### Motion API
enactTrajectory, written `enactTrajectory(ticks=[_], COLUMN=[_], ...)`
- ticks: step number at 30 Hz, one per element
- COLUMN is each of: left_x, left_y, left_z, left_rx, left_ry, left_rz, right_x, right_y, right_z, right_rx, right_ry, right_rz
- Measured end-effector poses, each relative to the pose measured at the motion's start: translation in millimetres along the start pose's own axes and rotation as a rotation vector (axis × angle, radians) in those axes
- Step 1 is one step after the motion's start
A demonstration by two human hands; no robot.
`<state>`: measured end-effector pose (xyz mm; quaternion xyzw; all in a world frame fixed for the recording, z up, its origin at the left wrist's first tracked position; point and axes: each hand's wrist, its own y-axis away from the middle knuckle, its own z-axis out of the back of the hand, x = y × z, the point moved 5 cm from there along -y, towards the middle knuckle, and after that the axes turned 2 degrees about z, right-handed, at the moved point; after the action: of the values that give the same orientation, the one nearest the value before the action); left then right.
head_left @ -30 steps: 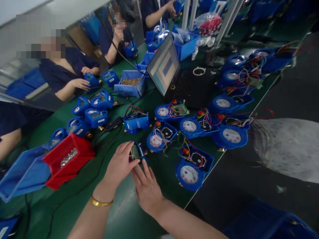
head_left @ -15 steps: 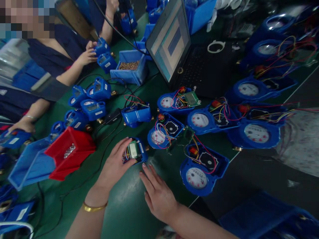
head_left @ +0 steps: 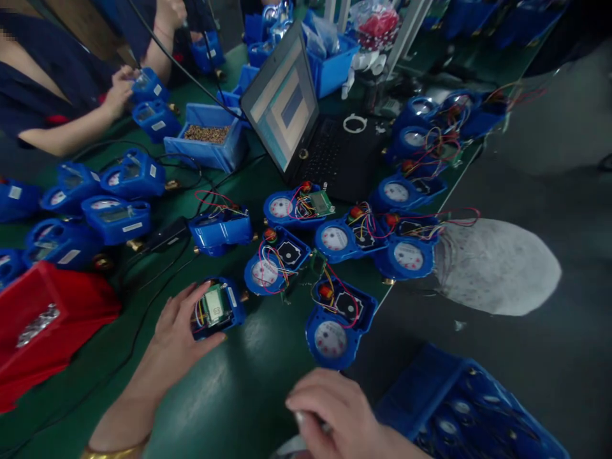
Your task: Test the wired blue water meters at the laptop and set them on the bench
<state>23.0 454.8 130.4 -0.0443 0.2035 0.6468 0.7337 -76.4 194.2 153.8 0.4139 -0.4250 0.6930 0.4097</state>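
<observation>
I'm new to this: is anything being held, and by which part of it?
The left hand grips the blue housing by its left side, thumb along the near edge. Whether the right hand holds anything can't be told.

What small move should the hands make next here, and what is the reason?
Probably bring the right hand over to the open blue housing: only the left hand steadies it, the right is apart from it, and wires show beside the green board.

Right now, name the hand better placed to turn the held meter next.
Left, in my judgement: the left hand has fingers and thumb around the meter, while the right hand is apart from it, nearer the camera.
</observation>
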Motion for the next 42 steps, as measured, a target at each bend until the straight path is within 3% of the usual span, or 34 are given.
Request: enactTrajectory(ticks=[4,5,7,10,12,16,18,19,21,24,27,31,37,42], left_x=[0.5,0.7,0.5,-6.2,-18.3,-63.7,-88.0,-98.4,-115.3,-129.2,-143.4,-157.5,-167.3,-169.1], left_y=[-1.4,-1.6,-1.2,2.7,8.3,29.4,38.5,39.5,35.5,26.3,16.4,11.5,18.1,19.5], left_z=[-0.3,-0.5,-0.9,2.5,12.2,43.6,41.3,31.6,-2.2,-56.8,-85.8,-97.4,-106.2,-108.2], left_rx=[-0.03,-0.034,-0.035,-0.021,-0.055,-0.386,-0.445,-0.386,-0.119,0.261,0.447,0.51,0.443,0.378], left_ry=[0.037,0.04,0.039,0.03,0.012,-0.089,-0.064,-0.007,0.171,0.396,0.506,0.52,0.456,0.47], left_rz=[-0.018,0.001,0.053,0.111,0.122,0.035,0.0,0.0,0.053,0.34,0.479,0.478,0.441,0.383], right_x=[-23.7,-35.6,-62.6,-95.4,-104.3,-100.7,-95.1,-92.1,-85.5,-75.7,-68.4,-64.6,-73.0,-75.2], right_y=[-0.6,-1.1,-7.2,-22.8,-28.4,-22.0,-13.6,-8.9,0.7,15.2,28.8,42.0,49.8,51.8], right_z=[92.4,108.1,122.3,110.5,96.5,78.0,69.3,64.6,55.1,42.1,32.7,26.9,22.9,21.3], right_rx=[-0.45,-0.531,-0.556,-0.369,-0.259,-0.203,-0.183,-0.171,-0.157,-0.138,-0.094,-0.075,-0.152,-0.195], right_ry=[0.293,0.362,0.407,0.357,0.385,0.445,0.42,0.415,0.423,0.411,0.352,0.229,0.061,0.006], right_rz=[-0.23,-0.289,-0.379,-0.452,-0.478,-0.452,-0.417,-0.407,-0.397,-0.4,-0.415,-0.454,-0.609,-0.616])
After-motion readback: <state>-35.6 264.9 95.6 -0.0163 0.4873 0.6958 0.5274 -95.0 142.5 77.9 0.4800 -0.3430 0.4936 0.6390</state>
